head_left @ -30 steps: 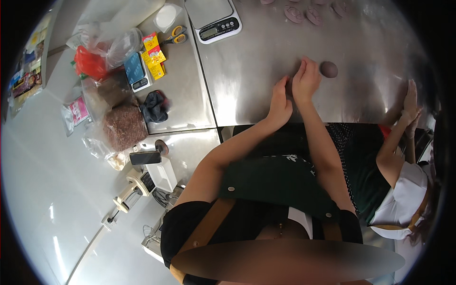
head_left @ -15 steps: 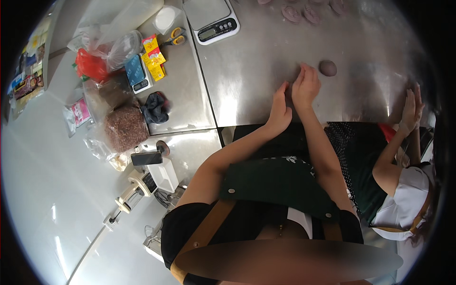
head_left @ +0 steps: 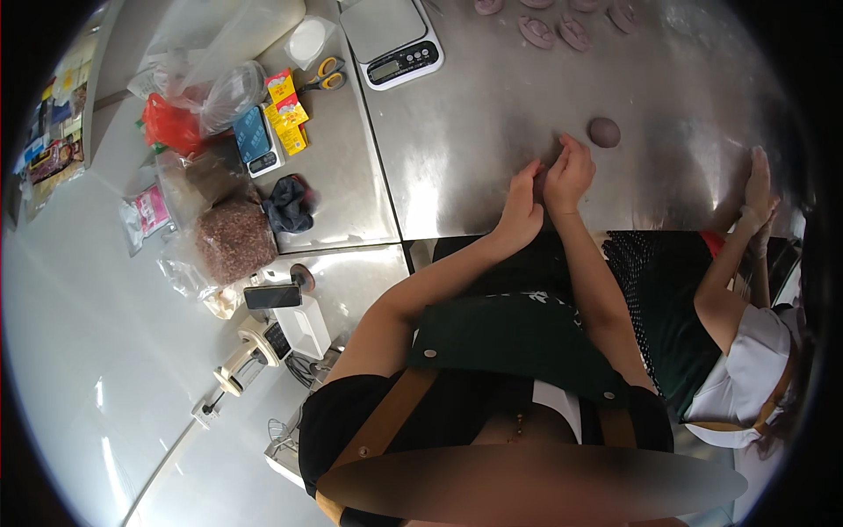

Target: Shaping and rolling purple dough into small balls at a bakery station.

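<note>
Over the near edge of the steel table, my left hand point(head_left: 520, 211) and my right hand point(head_left: 569, 182) are cupped close to each other, fingers curved and held together. A small dark patch shows in the narrow gap between them; what it is, I cannot make out. Just beyond my right fingertips a smooth purple-brown dough ball point(head_left: 604, 133) rests on the metal, apart from the hand. Farther off, at the top of the view, lie several shaped purple dough pieces point(head_left: 573, 35) with folded ridges.
A kitchen scale point(head_left: 402, 63) stands at the far left of the table point(head_left: 474, 97). Left of the seam are scissors point(head_left: 327, 75), yellow packets point(head_left: 286, 114), a small scale point(head_left: 261, 158) and a bag of reddish-brown grains point(head_left: 235, 239). A co-worker's hands point(head_left: 757, 198) are at the right.
My hands have shifted slightly toward me, and my right fingers have curled a little more. The co-worker's hands have slid against each other. The dough ball stays put.
</note>
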Motion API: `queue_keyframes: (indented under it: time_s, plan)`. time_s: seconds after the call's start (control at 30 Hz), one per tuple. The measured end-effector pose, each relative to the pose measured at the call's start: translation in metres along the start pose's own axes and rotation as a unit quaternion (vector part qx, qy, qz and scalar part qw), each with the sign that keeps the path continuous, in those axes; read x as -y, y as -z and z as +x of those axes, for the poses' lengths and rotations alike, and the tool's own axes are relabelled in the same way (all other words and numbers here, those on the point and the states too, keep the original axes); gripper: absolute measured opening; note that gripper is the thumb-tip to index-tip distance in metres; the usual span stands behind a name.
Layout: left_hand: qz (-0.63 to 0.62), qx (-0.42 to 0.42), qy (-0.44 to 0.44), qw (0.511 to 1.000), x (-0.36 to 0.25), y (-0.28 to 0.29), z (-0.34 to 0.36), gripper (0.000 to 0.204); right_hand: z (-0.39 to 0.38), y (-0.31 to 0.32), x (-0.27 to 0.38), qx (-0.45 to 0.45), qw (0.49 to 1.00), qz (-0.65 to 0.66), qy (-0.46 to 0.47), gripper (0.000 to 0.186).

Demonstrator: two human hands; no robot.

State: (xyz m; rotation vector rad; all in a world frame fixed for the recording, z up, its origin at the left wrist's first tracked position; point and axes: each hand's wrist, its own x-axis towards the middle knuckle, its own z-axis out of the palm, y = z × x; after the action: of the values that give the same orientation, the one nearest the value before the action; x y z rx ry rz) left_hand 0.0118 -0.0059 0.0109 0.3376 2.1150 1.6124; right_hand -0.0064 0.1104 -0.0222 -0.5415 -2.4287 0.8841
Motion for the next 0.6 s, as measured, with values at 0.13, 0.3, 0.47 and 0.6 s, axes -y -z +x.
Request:
queue_keyframes:
  time_s: [0.13,0.3,0.47,0.6]
  plan:
    - [0.007,-0.076,-0.092,0.993,-0.012,0.013,0.025,0.07,0.038,-0.006,0.02,-0.036,0.997,-0.003,0.063,0.019]
    - [-0.026,-0.088,-0.042,0.995,-0.007,0.016,0.038,0.073,0.056,-0.026,0.025,-0.045,0.995,0.072,-0.052,0.016]
    - [-0.055,-0.096,-0.048,0.993,0.002,0.01,0.026,0.075,0.048,-0.043,0.028,-0.024,0.999,0.009,-0.037,0.022]
    - [-0.083,-0.11,-0.046,0.989,0.01,0.01,0.025,0.073,0.031,-0.041,0.009,-0.03,0.999,-0.03,-0.012,0.026]
